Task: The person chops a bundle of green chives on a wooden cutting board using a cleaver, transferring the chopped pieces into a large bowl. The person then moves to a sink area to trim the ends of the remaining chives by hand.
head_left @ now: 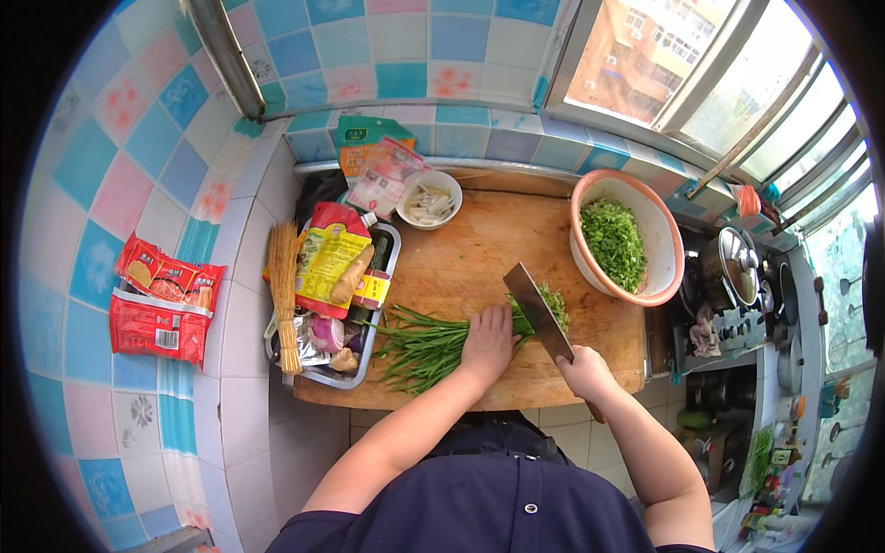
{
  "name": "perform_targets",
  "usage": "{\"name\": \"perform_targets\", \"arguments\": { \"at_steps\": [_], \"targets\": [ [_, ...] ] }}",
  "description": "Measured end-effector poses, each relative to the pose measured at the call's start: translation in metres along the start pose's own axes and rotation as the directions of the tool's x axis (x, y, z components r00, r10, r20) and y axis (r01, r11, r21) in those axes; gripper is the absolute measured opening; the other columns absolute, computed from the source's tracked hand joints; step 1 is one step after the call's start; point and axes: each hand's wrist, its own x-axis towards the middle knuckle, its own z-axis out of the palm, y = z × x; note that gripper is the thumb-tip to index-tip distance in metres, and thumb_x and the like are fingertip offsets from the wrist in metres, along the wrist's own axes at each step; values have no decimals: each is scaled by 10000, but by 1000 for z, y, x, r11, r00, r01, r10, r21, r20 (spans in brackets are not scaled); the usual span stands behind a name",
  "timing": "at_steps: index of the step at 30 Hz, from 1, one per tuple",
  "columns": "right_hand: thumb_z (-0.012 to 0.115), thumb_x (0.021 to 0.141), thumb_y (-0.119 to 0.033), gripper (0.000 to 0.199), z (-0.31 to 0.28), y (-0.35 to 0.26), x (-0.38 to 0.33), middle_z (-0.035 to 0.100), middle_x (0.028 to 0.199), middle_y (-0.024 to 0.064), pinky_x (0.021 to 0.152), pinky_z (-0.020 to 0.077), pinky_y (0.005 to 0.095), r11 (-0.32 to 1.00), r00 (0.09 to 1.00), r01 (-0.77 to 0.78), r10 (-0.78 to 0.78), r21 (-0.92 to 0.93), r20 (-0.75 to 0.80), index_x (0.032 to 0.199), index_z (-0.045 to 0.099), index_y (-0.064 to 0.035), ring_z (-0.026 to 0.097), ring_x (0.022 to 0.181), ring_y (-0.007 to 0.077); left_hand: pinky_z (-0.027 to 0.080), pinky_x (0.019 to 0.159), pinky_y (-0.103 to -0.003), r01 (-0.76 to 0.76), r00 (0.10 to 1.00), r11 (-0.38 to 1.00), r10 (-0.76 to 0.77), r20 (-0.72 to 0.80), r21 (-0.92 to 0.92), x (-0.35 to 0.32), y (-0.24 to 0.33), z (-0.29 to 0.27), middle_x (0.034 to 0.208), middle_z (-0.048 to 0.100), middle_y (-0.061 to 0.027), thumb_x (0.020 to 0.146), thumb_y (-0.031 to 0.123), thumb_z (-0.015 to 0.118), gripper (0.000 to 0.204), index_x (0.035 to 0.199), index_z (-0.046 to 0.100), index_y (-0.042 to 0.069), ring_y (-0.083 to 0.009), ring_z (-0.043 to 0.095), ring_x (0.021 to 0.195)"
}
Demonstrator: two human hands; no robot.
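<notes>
A long bunch of green chives [426,347] lies across the wooden cutting board [479,240], its loose ends fanned toward the left. My left hand [490,345] presses down on the bunch near its cut end, fingers bent over the stalks. In my right hand [587,373] is a cleaver [538,311], gripped by its handle with the broad blade tilted beside the left fingertips. Finely chopped chives [553,302] sit just behind and right of the blade. A large white bowl with an orange rim [652,297] holds a heap of chopped greens [613,244] at the board's far right.
At the board's far left stands a small white bowl [444,179] with pale pieces. A tray [334,376] holds packets, a purple onion [327,334] and ginger, with a straw whisk [285,304] across it. A pot [733,267] is on the right; red packets [164,309] rest on the left.
</notes>
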Motion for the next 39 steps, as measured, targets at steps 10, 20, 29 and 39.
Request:
{"name": "perform_targets", "arguments": {
  "at_steps": [10,20,29,39],
  "targets": [
    [533,914,-285,304,31,-17,41,653,940,258,838,489,485,989,994,50,-62,-141,-85,968,620,1,618,939,427,349,948,-418,-33,999,998,32,15,54,-2,1,3,1243,517,-147,922,359,487,579,1337,448,-43,-271,459,1130],
    [562,874,-259,292,-11,-28,22,653,752,214,735,493,445,987,999,28,-23,155,-33,917,624,23,648,788,384,309,1034,-483,62,996,992,-54,72,-107,-2,-1,-27,1340,468,-177,853,519,560,820,1389,361,-70,-299,419,1245],
    [564,879,-262,316,-6,-13,-5,654,864,259,807,484,465,999,999,27,-27,25,24,956,632,37,626,906,415,280,1042,-498,43,995,998,-47,87,40,-13,-7,-12,1353,457,-140,923,433,487,692,1414,348,-34,-273,396,1263],
    [539,900,-260,307,14,-19,36,658,949,256,843,494,475,993,996,-17,27,-119,82,1012,627,13,624,942,418,335,974,-466,-3,999,999,1,50,48,-16,-5,-3,1289,493,-117,926,368,489,578,1358,431,-12,-244,439,1168]
  ]
}}
